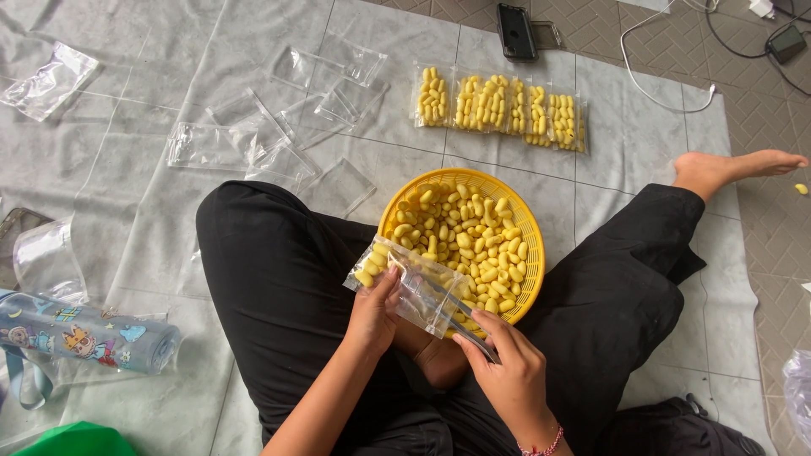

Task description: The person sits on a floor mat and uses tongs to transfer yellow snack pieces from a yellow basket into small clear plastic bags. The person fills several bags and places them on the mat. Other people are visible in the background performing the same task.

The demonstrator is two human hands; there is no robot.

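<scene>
Seated cross-legged on a grey floor sheet, a person grips a clear plastic pouch with both hands, the left hand pinching its near edge, the right hand clasping its open end. A few yellow cocoon-like pieces sit inside; their count is hard to make out. Behind it, partly hidden, lies a round yellow basket heaped with them. Five filled packets line up beyond; empty bags overlap, uncountable.
</scene>
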